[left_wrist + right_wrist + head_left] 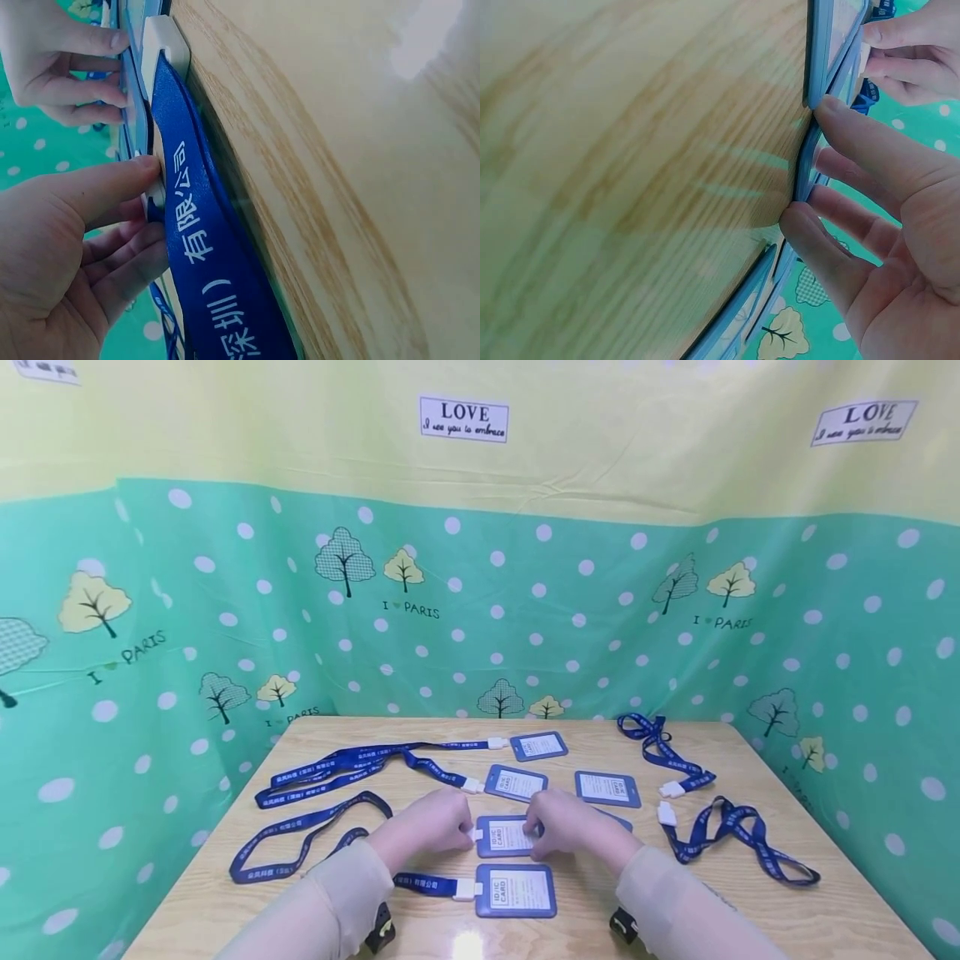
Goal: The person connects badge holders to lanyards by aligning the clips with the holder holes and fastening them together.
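Note:
My left hand [438, 822] pinches the white clip [155, 187] of a blue lanyard at the left end of a blue ID card holder [498, 837]. My right hand [567, 825] grips that holder by its right part, with fingers at its edges [804, 169]. The holder lies on the table between both hands. Nearer to me lies another card holder [517, 891], its white clip [466, 889] and blue lanyard [199, 217] running left beneath my left forearm. Whether the clip in my left hand is fastened to its holder is hard to see.
Behind, two card holders [538, 745] [516, 782] lie with lanyards [375, 752] stretching left. One holder [607, 788] lies right of them, and another [615, 818] is partly hidden by my right hand. Two lanyards [675, 760] [738, 835] lie at the right. Patterned curtains [480, 610] surround the wooden table [817, 927].

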Motion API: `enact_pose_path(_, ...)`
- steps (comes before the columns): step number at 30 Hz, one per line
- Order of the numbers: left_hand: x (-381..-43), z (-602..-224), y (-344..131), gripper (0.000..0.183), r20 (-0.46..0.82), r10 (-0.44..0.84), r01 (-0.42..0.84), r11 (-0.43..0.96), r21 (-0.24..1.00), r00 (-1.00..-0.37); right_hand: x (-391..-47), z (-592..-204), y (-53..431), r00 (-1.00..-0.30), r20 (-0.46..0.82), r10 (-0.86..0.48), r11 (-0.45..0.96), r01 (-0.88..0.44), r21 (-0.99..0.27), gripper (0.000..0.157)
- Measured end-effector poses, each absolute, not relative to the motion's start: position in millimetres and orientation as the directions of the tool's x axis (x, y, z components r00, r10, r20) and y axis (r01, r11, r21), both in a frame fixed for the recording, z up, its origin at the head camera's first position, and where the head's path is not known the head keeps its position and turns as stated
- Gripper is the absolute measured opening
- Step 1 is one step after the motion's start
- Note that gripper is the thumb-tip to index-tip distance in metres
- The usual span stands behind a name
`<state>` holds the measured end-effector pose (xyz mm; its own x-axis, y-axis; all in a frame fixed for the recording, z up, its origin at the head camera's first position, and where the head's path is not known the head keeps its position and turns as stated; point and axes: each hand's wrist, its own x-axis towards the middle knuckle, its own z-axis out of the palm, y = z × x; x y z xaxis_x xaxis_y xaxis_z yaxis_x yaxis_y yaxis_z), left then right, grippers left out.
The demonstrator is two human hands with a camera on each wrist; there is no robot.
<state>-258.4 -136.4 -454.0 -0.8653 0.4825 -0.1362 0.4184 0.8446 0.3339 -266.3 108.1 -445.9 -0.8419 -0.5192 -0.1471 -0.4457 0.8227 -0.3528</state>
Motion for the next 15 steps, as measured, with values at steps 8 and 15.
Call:
enact_pose_path(8,-253,-454,-137,0.031,-0.111,0.494,0.441,0.842,0.311,-0.863,-265,-446,109,-0.834,-0.143,-0.533,0.815,-0.46,-0.352,0.033)
enact_pose_path(15,-248,-453,-134,0.024,-0.081,0.5,0.465,0.844,0.267,-0.862,-265,-448,113,-0.823,-0.123,-0.555,0.799,-0.486,-0.355,0.033)
